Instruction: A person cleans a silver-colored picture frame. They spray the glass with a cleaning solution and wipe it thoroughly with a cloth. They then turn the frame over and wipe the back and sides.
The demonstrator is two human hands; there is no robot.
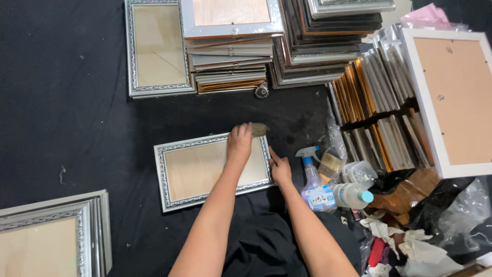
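A silver ornate picture frame [195, 169] lies flat on the black cloth-covered surface in front of me, with its pale backing showing. My left hand [240, 142] is over the frame's upper right corner and grips a small brownish pad or cloth [260, 129] that sticks out past the frame's top edge. My right hand [280, 170] rests on the frame's right edge with fingers pressed against it, holding nothing else.
Stacks of frames [230, 56] stand at the back, beside a single silver frame [156, 48]. Upright frames [379, 102] and a large white frame [451, 97] fill the right. A spray bottle [313, 182], a capped bottle [352, 195] and crumpled tissues [410, 246] lie nearby. More frames [51, 236] sit bottom left.
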